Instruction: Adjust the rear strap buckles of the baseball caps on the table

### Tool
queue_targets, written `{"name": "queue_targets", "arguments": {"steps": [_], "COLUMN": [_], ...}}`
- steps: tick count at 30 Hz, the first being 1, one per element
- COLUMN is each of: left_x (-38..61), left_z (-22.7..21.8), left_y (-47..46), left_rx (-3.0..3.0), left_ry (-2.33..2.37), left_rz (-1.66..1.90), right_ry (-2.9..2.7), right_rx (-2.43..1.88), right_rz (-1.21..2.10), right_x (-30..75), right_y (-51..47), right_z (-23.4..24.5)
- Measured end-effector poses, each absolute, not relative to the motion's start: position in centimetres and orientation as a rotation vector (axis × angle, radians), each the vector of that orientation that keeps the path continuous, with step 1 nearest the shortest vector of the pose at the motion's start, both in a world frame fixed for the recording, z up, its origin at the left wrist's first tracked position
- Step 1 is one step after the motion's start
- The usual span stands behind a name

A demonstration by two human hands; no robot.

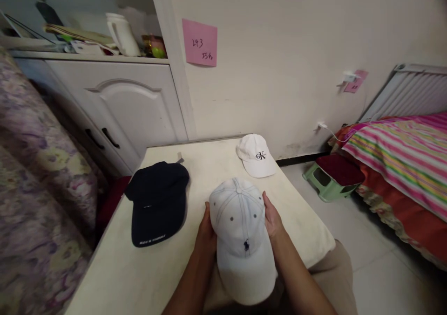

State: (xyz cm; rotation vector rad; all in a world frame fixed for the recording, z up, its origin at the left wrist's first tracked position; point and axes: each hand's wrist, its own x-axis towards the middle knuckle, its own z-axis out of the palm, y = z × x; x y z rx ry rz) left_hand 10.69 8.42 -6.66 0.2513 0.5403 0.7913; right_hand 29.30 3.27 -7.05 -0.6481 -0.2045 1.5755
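Note:
Between my two hands is a pale blue baseball cap with a small dark emblem on its front, its brim pointing toward me. My left hand grips the cap's left side, and my right hand grips the right side; some fingers of both are hidden behind it. To the left, a navy baseball cap lies on the cream-covered table, with small white lettering along its brim edge. Near the table's far right corner sits a white baseball cap with black letters on the front.
A white cabinet and a floral curtain stand at the left. Pink paper notes are on the wall. On the right are a green stool and a bed with a striped cover. A white jug stands on the cabinet shelf.

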Motion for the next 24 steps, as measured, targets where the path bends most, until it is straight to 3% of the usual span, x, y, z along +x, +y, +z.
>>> {"name": "queue_targets", "arguments": {"steps": [14, 20, 24], "left_x": [11.0, 11.1, 11.0], "left_z": [-6.6, -5.7, -5.7], "left_y": [8.1, 7.7, 7.4], "left_rx": [0.308, 0.295, 0.283], "left_ry": [0.624, 0.652, 0.639], "left_rz": [0.841, 0.853, 0.899], "right_ry": [-0.277, -0.347, -0.282], "right_rx": [-0.777, -1.233, -1.32], "right_rz": [1.36, 1.101, 1.372], "right_x": [29.8, 30.3, 28.2], "right_y": [-1.9, -10.9, -15.3], "right_z": [-8.0, -9.5, -9.9]}}
